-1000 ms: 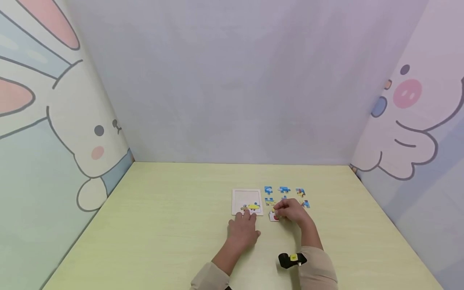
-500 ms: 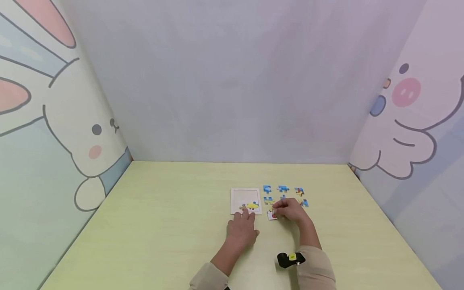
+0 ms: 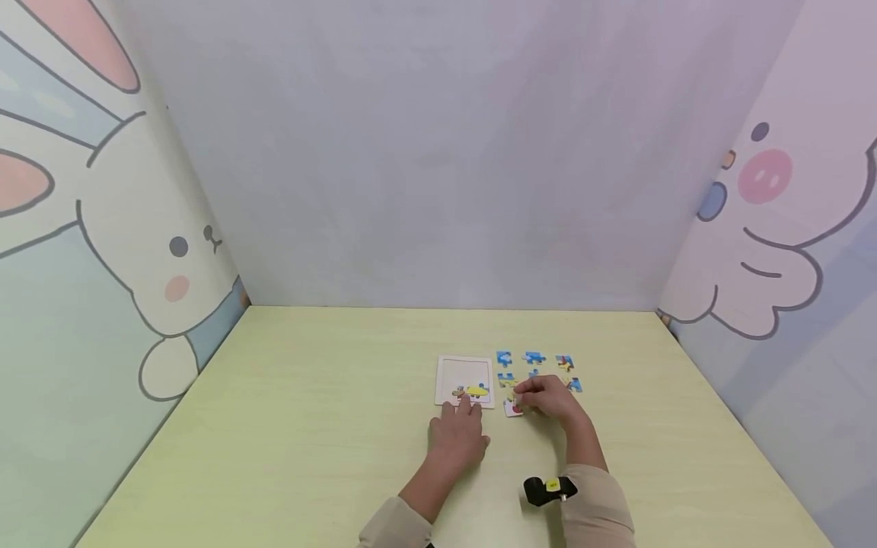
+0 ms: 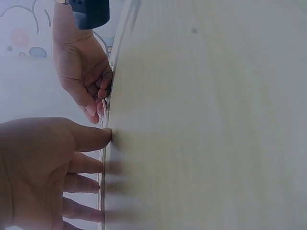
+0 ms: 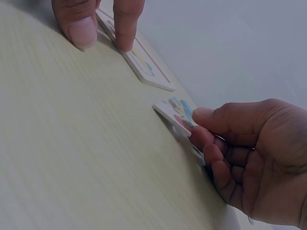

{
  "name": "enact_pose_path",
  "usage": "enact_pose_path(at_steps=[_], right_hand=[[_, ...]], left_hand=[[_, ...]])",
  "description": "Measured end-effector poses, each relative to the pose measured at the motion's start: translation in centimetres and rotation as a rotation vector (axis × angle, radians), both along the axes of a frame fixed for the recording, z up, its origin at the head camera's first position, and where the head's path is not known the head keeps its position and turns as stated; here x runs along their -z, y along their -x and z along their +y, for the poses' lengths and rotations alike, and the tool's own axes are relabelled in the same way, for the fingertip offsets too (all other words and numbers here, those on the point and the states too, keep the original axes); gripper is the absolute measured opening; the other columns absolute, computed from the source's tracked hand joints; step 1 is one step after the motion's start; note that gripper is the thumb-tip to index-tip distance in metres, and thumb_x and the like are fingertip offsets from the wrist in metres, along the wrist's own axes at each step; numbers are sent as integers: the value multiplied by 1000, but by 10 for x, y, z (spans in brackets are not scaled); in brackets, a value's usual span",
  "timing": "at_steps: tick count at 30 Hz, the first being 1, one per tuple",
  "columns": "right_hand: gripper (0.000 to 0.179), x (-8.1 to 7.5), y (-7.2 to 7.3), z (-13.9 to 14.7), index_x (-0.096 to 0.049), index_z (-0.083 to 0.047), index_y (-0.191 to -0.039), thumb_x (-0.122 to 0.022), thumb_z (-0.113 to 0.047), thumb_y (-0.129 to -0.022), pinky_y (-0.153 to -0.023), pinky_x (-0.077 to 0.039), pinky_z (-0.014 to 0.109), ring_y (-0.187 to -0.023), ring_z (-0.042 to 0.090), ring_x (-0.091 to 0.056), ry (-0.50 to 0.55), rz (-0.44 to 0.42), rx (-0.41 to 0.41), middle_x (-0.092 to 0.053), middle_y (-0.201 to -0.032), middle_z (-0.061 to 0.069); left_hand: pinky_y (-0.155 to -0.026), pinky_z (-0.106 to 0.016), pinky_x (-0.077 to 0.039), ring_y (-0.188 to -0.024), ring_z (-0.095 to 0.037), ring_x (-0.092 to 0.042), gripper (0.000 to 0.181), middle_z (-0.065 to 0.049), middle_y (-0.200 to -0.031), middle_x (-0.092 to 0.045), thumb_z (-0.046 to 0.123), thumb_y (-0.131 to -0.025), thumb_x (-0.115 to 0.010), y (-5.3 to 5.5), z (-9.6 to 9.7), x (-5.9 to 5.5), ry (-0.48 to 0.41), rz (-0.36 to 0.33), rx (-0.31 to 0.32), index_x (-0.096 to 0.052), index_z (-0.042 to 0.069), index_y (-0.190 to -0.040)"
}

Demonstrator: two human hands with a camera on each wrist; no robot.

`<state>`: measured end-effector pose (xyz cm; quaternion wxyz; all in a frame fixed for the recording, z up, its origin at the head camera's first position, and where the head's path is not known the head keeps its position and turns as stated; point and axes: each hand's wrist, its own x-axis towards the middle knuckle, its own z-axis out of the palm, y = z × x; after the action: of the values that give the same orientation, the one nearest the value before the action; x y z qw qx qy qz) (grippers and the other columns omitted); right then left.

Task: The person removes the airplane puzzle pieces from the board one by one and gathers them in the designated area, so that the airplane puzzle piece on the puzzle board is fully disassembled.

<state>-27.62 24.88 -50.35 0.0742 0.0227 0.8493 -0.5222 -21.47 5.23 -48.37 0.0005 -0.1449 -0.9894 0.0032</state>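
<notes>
My right hand (image 3: 548,398) pinches a jigsaw piece (image 5: 172,115) between thumb and index finger. The piece is white with red and some blue and yellow; in the right wrist view it tilts with one edge off the table. To its left lies a shallow white puzzle tray (image 3: 437,380). Two joined-looking pieces, one with a yellow shape (image 3: 477,391), sit along the tray's lower side. My left hand (image 3: 457,440) has its fingers spread, and its fingertips rest on the tray's near edge. The right hand partly covers some pieces behind it.
Several loose jigsaw pieces lie in rows right of the tray, among them a blue one (image 3: 504,358), another blue one (image 3: 534,357) and a red-and-yellow one (image 3: 565,362). The pale yellow table (image 3: 329,396) meets a grey wall (image 3: 438,152) at the back and cartoon-printed side walls.
The head view has shifted slightly. Both hands stay almost in place, the right still pinching the jigsaw piece and the left still on the tray edge.
</notes>
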Motion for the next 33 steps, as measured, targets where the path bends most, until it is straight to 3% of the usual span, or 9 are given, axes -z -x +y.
enact_pose_path(at_steps=[6, 12, 16, 20, 26, 33], right_hand=[[11, -1, 0, 1, -69, 0, -93, -64, -3, -84, -56, -42, 31, -63, 19, -50, 0, 5, -7, -61, -78, 5], [15, -4, -3, 7, -67, 3, -98, -62, -3, -85, -55, -42, 30, -62, 21, -50, 66, 6, 4, -59, -79, 8], [17, -5, -1, 10, -66, 3, -101, -63, -4, -86, -54, -41, 30, -61, 19, -49, 102, 4, 1, -59, -79, 6], [20, -10, 5, 8, -65, 5, -103, -63, -7, -87, -55, -42, 32, -63, 19, -48, 107, 54, -49, -60, -82, 6], [20, -20, 14, -1, -66, 3, -104, -63, -7, -87, -64, -44, 33, -71, 20, -50, 66, 84, -113, -62, -87, 6], [18, -26, 27, -19, -66, 2, -103, -63, -8, -88, -65, -45, 38, -72, 22, -52, 52, 111, -220, -61, -83, 5]], left_hand=[[-69, -40, -46, -98, -28, -50, 59, -7, -132, -48, 52, -82, -62, -1, 0, -3, 36, 4, 13, -57, 15, -127], [-76, -43, -44, -101, -28, -52, 57, -6, -130, -50, 49, -82, -64, -2, 7, -4, -8, -6, 39, -58, 13, -125], [-76, -42, -44, -102, -27, -50, 56, -5, -126, -51, 48, -81, -65, -1, 14, -3, -22, 23, 60, -58, 12, -124], [-78, -40, -43, -104, -26, -48, 59, -5, -126, -51, 49, -82, -64, 1, 19, -2, -3, 39, 70, -56, 12, -126], [-79, -40, -43, -107, -25, -48, 62, -5, -132, -48, 51, -82, -63, -1, 22, -4, 10, -18, 40, -54, 12, -129], [-69, -38, -45, -102, -24, -47, 61, -2, -130, -47, 53, -83, -60, -5, 25, -1, 21, -28, 14, -54, 14, -130]])
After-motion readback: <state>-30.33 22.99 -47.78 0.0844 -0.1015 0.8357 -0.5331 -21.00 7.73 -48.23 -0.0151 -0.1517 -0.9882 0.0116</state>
